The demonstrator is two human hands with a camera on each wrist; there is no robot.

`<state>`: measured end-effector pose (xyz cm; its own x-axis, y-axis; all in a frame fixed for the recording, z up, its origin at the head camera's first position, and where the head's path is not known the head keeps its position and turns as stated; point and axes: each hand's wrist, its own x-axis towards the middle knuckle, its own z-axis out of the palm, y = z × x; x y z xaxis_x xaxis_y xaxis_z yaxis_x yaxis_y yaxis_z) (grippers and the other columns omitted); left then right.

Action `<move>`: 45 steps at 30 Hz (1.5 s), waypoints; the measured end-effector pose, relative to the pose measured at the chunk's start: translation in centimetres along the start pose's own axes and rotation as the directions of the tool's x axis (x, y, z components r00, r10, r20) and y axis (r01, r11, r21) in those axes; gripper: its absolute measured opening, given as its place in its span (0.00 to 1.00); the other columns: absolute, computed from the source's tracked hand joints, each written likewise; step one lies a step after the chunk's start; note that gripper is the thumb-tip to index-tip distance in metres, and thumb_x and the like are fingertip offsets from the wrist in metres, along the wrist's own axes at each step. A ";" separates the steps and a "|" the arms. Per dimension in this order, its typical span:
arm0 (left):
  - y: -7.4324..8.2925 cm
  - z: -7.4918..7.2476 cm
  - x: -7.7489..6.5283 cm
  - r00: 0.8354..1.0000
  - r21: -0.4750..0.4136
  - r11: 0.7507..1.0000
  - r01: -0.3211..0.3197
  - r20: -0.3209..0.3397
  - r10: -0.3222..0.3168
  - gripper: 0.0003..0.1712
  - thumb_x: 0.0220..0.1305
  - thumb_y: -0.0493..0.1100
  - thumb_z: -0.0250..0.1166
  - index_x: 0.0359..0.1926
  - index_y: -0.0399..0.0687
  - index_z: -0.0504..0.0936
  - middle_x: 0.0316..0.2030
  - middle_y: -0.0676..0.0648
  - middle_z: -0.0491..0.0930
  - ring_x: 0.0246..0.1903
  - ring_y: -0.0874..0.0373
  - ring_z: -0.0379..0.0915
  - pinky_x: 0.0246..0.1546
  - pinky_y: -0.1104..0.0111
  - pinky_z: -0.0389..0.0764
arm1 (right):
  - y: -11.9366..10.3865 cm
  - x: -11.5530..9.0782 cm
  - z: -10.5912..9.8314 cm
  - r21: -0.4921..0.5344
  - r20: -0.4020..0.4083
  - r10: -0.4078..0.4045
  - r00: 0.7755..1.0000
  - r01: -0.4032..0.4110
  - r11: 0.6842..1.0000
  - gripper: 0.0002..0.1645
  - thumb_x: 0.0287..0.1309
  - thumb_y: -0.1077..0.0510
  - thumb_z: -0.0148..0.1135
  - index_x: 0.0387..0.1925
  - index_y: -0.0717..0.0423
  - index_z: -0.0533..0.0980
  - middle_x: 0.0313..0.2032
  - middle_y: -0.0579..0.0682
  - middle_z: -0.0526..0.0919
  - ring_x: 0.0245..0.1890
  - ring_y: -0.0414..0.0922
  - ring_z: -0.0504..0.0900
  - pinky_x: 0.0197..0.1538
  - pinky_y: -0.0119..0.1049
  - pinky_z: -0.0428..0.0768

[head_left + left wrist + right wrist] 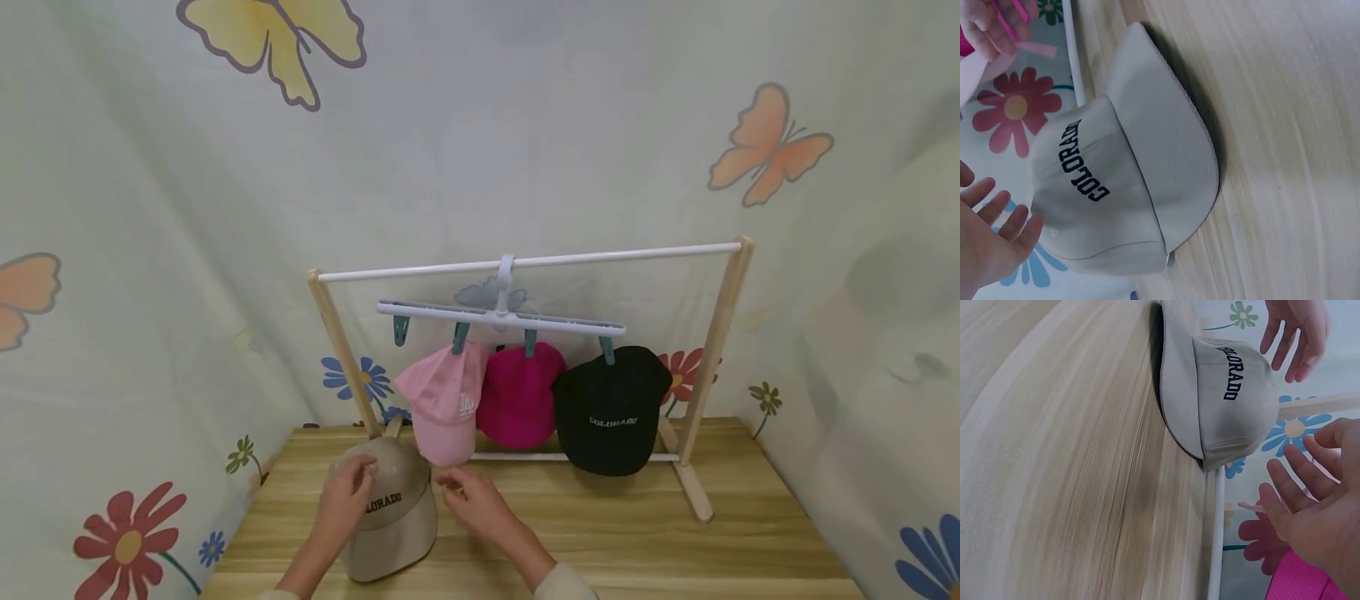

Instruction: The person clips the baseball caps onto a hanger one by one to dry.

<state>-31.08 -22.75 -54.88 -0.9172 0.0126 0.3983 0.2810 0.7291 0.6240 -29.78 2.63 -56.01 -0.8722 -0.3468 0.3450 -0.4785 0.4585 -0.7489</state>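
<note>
A beige cap (397,546) with dark COLORADO lettering rests on the wooden table at the left front, brim towards me. My left hand (345,493) hovers over the left side of its crown, fingers loosely bent and holding nothing. To the right of the cap is my right hand (474,500), its fingers spread and slightly curved in the right wrist view, with nothing in them. Above it hangs a light pink cap (444,437), clipped by a green clip (461,337). A magenta cap (522,396) and a black cap (613,417) hang beside it.
A pale blue clip hanger (501,317) hooks over the white bar (637,253) of a wooden-sided rack (716,350). Its leftmost green clip (401,330) holds nothing. The wooden table (750,550) meets a floral-printed fabric backdrop (615,125) behind and at both sides.
</note>
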 end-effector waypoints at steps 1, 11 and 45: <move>-0.1 -0.1 0.1 1.000 0.000 1.000 0.001 0.001 -0.001 0.13 0.73 0.37 0.58 0.54 0.38 0.82 0.52 0.38 0.83 0.53 0.42 0.79 0.53 0.46 0.79 | 0.0 0.1 0.1 0.003 0.004 -0.001 1.000 0.001 1.000 0.15 0.66 0.63 0.59 0.53 0.60 0.81 0.49 0.53 0.86 0.49 0.49 0.83 0.51 0.39 0.82; -1.2 -0.9 1.7 1.000 0.026 1.000 -0.011 -0.006 0.012 0.17 0.69 0.33 0.61 0.56 0.33 0.79 0.56 0.31 0.79 0.59 0.33 0.73 0.58 0.40 0.73 | -0.9 1.2 0.8 -0.006 0.044 -0.055 0.998 0.056 0.998 0.17 0.66 0.64 0.58 0.54 0.61 0.81 0.51 0.54 0.86 0.50 0.48 0.85 0.51 0.34 0.82; -5.7 -1.2 5.3 0.985 0.079 0.995 0.057 0.160 -0.069 0.27 0.75 0.43 0.60 0.63 0.23 0.72 0.60 0.24 0.74 0.61 0.28 0.70 0.60 0.40 0.71 | -6.5 6.0 1.9 -0.196 0.175 -0.114 0.978 0.148 0.969 0.26 0.63 0.62 0.61 0.64 0.56 0.76 0.60 0.51 0.82 0.61 0.43 0.78 0.62 0.33 0.75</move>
<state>-37.16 -27.63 -55.53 -0.9676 0.0715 0.2422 0.2054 0.7804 0.5905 -31.75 -4.01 -50.17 -0.7803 -0.5351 0.3237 -0.6132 0.5531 -0.5640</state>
